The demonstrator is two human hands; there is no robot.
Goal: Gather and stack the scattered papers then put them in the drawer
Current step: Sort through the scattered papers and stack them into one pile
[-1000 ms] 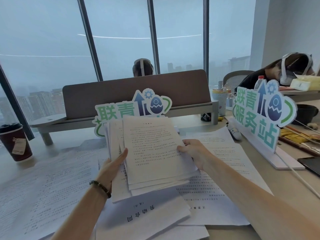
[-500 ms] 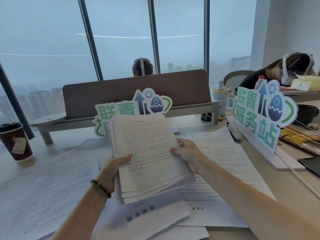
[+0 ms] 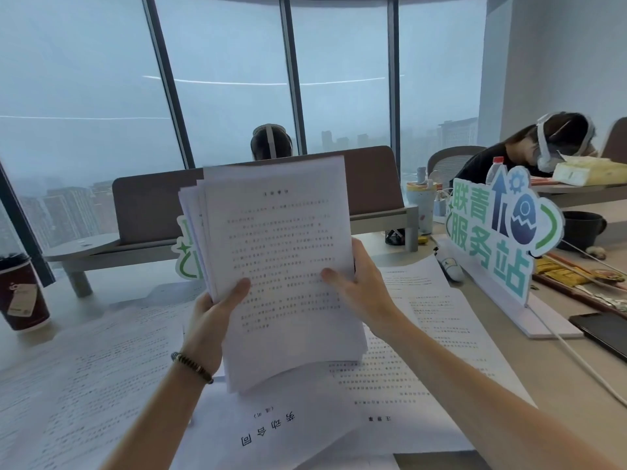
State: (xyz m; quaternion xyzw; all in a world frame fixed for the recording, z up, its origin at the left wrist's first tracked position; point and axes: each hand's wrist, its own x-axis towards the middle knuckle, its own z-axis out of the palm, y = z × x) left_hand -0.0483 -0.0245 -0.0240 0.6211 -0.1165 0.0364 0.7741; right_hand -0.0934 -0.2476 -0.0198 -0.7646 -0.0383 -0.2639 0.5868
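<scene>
Hands [image 3: 217,313] [image 3: 359,293] clasp our thick sheaf of white printed papers [image 3: 281,266], left and right grip each pinching a side, upright above the pale counter [image 3: 559,374]. More loose printed sheets [image 3: 101,368] lie beneath. We should tap its lower edge square before gathering those.

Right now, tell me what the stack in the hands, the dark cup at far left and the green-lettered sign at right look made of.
Stack of papers: thin matte white printed paper; the sheets bend and fan at the edges.
Dark cup: probably paperboard, matte dark red body with a black, likely plastic, lid.
Green-lettered sign: seemingly rigid printed board, cut to outline, standing in a pale base; the exact material is unclear.
</scene>
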